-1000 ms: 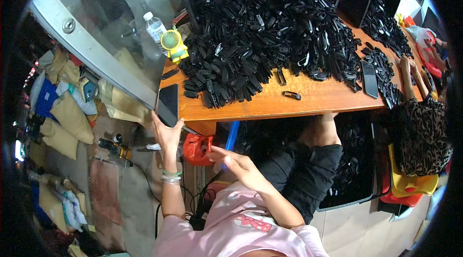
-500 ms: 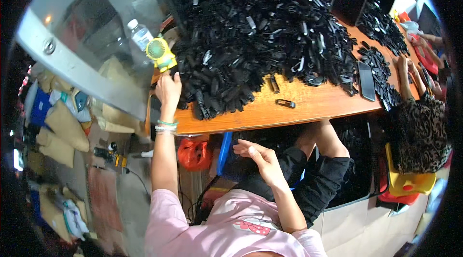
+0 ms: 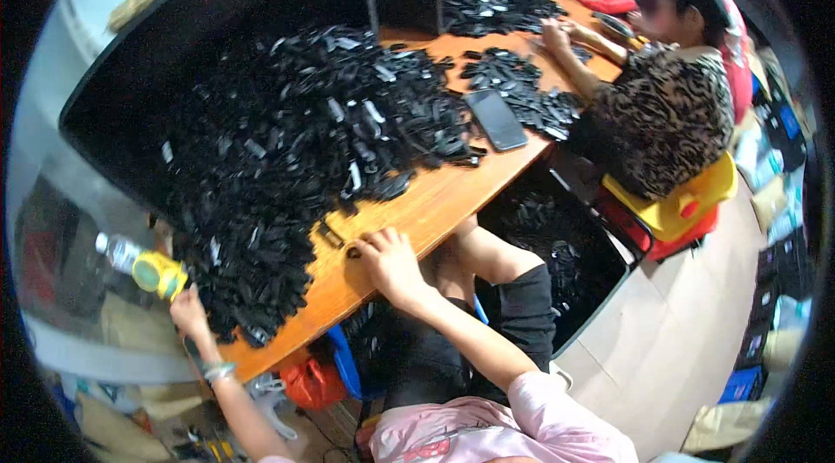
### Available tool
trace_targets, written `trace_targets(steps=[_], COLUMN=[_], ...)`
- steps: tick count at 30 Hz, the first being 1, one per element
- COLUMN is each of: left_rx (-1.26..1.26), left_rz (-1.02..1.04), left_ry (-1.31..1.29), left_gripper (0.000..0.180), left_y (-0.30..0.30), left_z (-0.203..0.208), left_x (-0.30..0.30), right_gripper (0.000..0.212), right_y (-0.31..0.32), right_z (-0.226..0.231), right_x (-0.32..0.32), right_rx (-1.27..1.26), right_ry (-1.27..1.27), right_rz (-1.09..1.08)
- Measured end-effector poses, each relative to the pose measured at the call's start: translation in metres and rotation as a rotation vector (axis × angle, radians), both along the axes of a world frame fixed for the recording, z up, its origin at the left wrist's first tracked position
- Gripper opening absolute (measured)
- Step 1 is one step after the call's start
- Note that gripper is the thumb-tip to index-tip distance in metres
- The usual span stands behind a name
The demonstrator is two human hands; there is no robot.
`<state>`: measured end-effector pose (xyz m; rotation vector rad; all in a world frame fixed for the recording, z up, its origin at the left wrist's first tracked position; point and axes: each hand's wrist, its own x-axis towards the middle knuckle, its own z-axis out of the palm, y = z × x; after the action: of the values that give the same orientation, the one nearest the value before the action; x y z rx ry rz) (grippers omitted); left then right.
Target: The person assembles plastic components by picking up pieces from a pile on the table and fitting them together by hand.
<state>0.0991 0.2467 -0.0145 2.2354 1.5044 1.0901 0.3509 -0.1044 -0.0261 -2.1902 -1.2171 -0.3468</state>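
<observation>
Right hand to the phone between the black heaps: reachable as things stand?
Probably yes: a bare strip of tabletop along the near edge runs from the right hand toward the phone, which lies uncovered.

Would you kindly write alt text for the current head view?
A person's right hand is at a black piece on a wooden table, the left hand beside a yellow fan. Beside them lies a heap of black pieces.
</observation>
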Motion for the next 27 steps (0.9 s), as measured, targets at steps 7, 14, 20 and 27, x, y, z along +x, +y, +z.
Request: trace_targets(steps=[7,14,20,27], left_rx=[-0.139,-0.003,0.152,0.119], left_rz=[0.139,0.200,-0.016,0.003], left_ry=[0.021,0.065,-0.008,-0.156], left_gripper=[0.026,0.023,0.020,0.024], left_y=[-0.011,-0.055,-0.068,-0.088], left_z=[0.010,0.019,0.008,0.009], left_x=[0.012,0.017,0.008,0.021], right_gripper=[0.037,0.035,0.036,0.029], right_y=[-0.009,-0.010,-0.002,-0.014], right_z=[-0.010,-0.005,-0.012,0.001], right_x=[0.013,0.015,0.014,0.015], right_rx=[0.154,0.152,0.237,0.175], right_ry=[0.006,0.037,0.029,0.013], right_rz=[0.062,0.041,0.115,0.065])
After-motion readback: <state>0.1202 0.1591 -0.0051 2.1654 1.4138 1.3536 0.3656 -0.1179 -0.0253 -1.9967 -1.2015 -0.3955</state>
